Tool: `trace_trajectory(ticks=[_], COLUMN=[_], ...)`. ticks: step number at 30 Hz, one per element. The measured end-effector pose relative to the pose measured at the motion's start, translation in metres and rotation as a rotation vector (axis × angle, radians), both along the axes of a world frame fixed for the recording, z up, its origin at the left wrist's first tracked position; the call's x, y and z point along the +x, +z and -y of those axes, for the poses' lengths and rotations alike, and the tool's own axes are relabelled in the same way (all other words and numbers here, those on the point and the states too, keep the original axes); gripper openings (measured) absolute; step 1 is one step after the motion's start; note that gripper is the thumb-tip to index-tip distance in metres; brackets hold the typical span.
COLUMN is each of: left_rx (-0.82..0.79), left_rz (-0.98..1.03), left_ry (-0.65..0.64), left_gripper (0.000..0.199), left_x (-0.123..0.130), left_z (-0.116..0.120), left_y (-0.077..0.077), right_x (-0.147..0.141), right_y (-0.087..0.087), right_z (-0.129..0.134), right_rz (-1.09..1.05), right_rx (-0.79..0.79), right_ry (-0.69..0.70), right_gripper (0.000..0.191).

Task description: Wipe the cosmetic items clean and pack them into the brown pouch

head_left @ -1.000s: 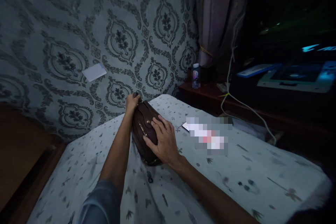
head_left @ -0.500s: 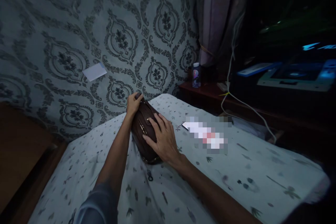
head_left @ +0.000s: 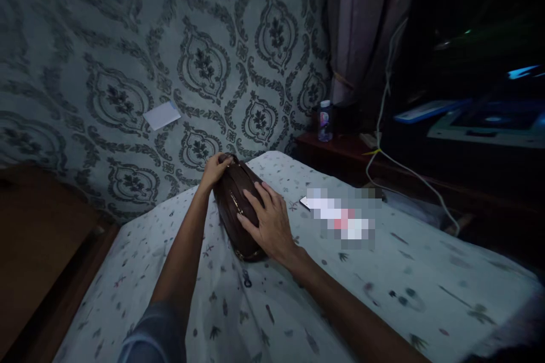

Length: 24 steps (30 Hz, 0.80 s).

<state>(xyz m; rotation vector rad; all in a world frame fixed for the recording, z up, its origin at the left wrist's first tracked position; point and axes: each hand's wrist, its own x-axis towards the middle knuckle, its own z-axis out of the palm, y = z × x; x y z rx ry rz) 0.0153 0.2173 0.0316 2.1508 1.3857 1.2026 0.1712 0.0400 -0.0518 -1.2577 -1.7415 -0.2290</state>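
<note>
A dark brown bag (head_left: 230, 221) with gold-coloured metal trim rests on the patterned bed sheet (head_left: 264, 317). At its far end, my left hand (head_left: 216, 171) has its fingers closed on the bag's edge, near a metal fitting. My right hand (head_left: 272, 221) lies across the bag's right side with fingers spread, its fingertips touching the brown surface. Part of the bag is hidden beneath this palm. To the right of the bag lies a phone (head_left: 305, 202), mostly covered by a pixelated patch.
Behind the bed stands a wall with a damask pattern, bearing a white card (head_left: 162, 115). A bottle (head_left: 325, 121) is on the dark red ledge (head_left: 306, 139). A white cable (head_left: 415, 173) hangs at the right. Brown wooden furniture (head_left: 38, 249) borders the left.
The view has turned slightly left, so the scene sits further right. My left fingers have shifted a little on the bag's far end; my right hand stays on its side.
</note>
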Motion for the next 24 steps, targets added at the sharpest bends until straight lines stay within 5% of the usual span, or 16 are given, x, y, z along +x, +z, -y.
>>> trace_trajectory(ticks=[6,16,24], left_rx=[-0.047,0.033,-0.016], left_rz=[-0.013,-0.239,-0.335], left_ry=[0.029,0.302,0.346], left_gripper=[0.026,0.014,0.014], left_x=[-0.016,-0.029,-0.029], left_z=[0.002,0.009,0.013], left_y=[0.001,0.001,0.007], right_x=[0.0,0.0,0.0], right_y=[-0.001,-0.003,-0.004], right_z=[-0.001,-0.002,-0.002], right_rz=[0.0,-0.02,-0.024], right_rx=[0.013,0.065,0.069], right_ry=[-0.002,0.016,0.018], right_gripper=[0.051,0.042,0.039])
